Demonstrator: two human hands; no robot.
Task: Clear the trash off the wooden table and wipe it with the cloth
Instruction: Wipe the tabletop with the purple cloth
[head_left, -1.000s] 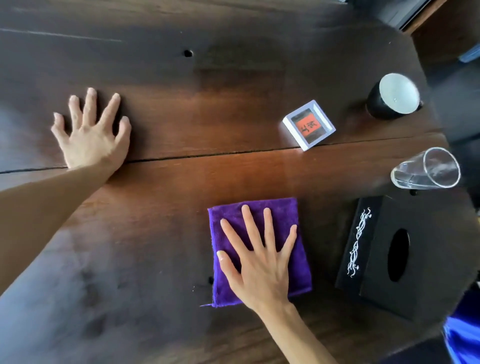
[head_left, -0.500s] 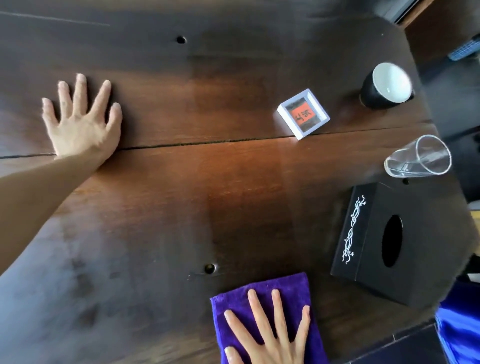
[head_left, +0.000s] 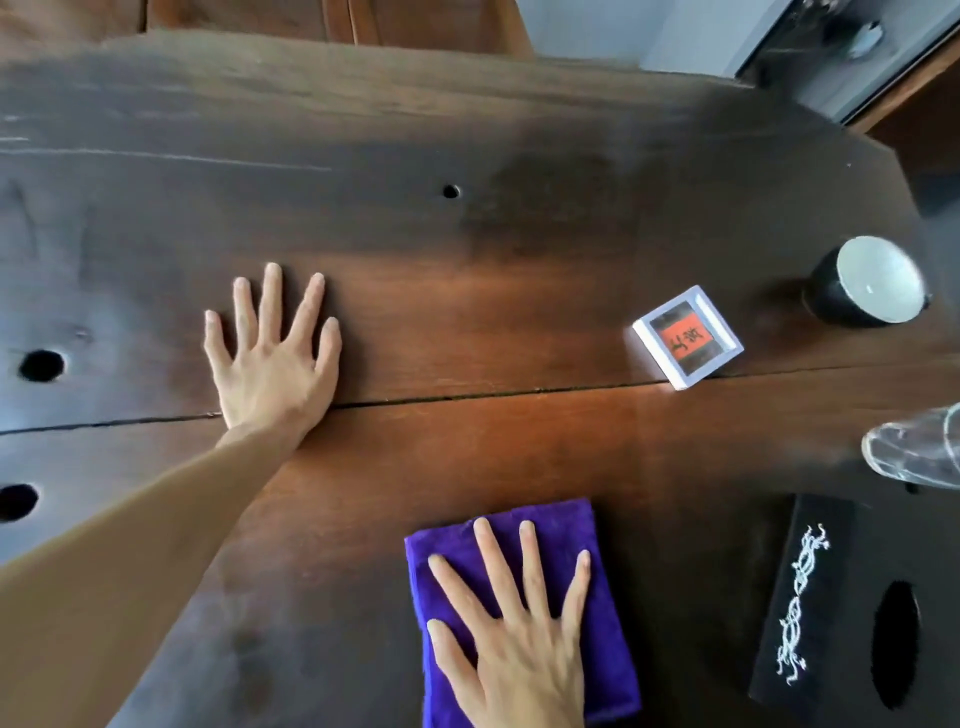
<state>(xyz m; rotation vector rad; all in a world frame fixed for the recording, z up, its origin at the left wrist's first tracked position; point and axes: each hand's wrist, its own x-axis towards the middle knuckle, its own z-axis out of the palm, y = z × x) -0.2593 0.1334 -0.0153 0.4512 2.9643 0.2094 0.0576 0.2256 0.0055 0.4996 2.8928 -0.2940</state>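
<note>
Dark wooden table (head_left: 467, 291) filled my view, split by a long crack running its width. I saw the right hand (head_left: 519, 639) pressed flat, fingers straight and spread, on the folded purple cloth (head_left: 608, 613) near the table's close edge. The left hand (head_left: 275, 358) lay flat on bare wood, fingers spread, across the crack and well apart from the cloth. Right of the cloth sat a black tissue box (head_left: 857, 613); beyond it were a lying glass (head_left: 914, 457), a white-framed red card (head_left: 688, 338) and a black cup (head_left: 867, 283).

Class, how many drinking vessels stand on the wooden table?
2: a black cup at the far right, and a clear glass nearer, cut off by the right edge. Others may sit outside the frame.
</note>
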